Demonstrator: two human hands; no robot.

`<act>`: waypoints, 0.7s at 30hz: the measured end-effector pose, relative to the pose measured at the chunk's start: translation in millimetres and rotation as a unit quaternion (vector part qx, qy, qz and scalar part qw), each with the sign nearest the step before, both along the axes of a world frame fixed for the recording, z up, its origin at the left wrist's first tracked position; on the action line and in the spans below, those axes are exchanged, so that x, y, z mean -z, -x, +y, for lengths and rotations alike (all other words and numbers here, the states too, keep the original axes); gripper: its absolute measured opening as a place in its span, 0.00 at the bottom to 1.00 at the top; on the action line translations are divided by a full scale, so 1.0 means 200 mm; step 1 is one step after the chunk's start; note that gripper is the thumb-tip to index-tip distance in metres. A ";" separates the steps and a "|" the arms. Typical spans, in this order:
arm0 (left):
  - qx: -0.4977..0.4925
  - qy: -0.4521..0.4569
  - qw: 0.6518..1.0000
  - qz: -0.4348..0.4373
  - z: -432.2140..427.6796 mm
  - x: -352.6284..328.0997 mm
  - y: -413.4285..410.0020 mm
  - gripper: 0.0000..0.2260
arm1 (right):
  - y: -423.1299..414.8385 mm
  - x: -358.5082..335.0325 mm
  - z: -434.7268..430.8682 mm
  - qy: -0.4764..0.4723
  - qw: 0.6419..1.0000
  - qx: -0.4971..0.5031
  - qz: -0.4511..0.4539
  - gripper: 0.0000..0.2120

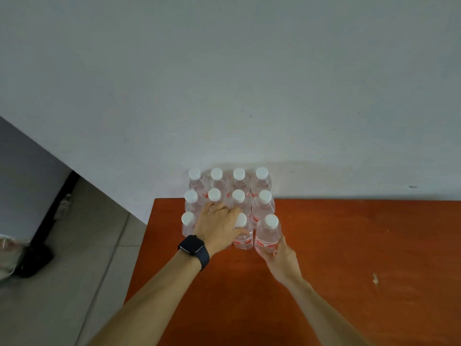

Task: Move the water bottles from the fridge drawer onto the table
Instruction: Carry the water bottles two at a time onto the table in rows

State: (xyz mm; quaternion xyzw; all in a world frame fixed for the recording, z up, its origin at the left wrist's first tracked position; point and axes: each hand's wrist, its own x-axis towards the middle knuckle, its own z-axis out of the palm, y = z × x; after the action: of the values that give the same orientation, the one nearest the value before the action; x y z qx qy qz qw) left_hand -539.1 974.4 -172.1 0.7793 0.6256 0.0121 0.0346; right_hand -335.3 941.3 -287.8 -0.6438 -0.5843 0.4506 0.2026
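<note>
Several clear water bottles (216, 182) with white caps and red labels stand upright in tight rows at the back left corner of the orange table (349, 245). My left hand (217, 227), with a black watch on the wrist, reaches into the front row. Its fingers and thumb curl round the shoulder of a front-row bottle (242, 239). The hand hides the spot to the left of that bottle. My right hand (280, 255) grips the lower body of the front right bottle (269, 233), which stands on the table.
A pale wall (249, 96) rises right behind the bottles. The table's left edge (147, 236) drops to a tiled floor (74, 270), where a dark object (35, 260) lies at far left. Bare tabletop stretches to the right and front of the bottles.
</note>
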 end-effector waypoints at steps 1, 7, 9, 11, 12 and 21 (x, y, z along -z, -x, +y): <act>-0.002 0.002 1.000 -0.002 0.00 0.00 0.00 0.24 | 0.01 0.00 0.00 -0.004 1.000 0.001 0.008 0.37; -0.013 -0.004 1.000 -0.013 0.01 -0.03 -0.02 0.21 | 0.02 0.01 0.02 0.002 0.999 -0.010 0.037 0.36; -0.019 -0.009 1.000 -0.013 0.00 -0.02 -0.02 0.21 | 0.01 0.01 0.04 0.020 0.999 -0.016 0.046 0.36; -0.023 -0.011 1.000 -0.016 0.00 -0.02 -0.02 0.20 | 0.01 0.01 0.05 0.034 0.998 -0.019 0.056 0.36; -0.023 -0.006 1.000 -0.017 0.00 -0.01 -0.02 0.20 | 0.02 0.01 0.06 0.038 0.997 -0.017 0.059 0.37; -0.012 0.026 1.000 -0.011 0.00 -0.04 -0.03 0.23 | -0.01 -0.01 0.08 0.078 0.994 -0.031 0.065 0.49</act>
State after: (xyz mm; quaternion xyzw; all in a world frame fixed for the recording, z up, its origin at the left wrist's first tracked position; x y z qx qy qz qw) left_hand -533.2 973.7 -163.9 0.7705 0.6345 0.0045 0.0613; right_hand -333.2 957.9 -286.7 -0.6087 -0.5524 0.5419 0.1755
